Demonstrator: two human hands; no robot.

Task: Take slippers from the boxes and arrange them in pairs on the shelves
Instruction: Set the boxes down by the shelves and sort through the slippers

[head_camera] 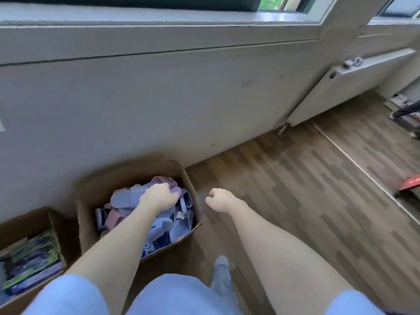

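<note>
An open cardboard box [91, 192] stands on the floor against the wall, filled with several slippers in lilac, pink and pale blue. My left hand [159, 197] reaches into it and curls its fingers over a pale lilac slipper [127, 197] on top of the pile. My right hand [218, 200] hangs just right of the box over the floor, fingers loosely curled, holding nothing. No shelf is in view.
A second cardboard box [56, 226] at lower left holds green and blue packets. A white radiator [341, 92] hangs on the wall at right. Wood-pattern floor [295, 189] stretches to the right, with a red object [411, 183] at the edge. My socked foot [221, 276] stands beside the box.
</note>
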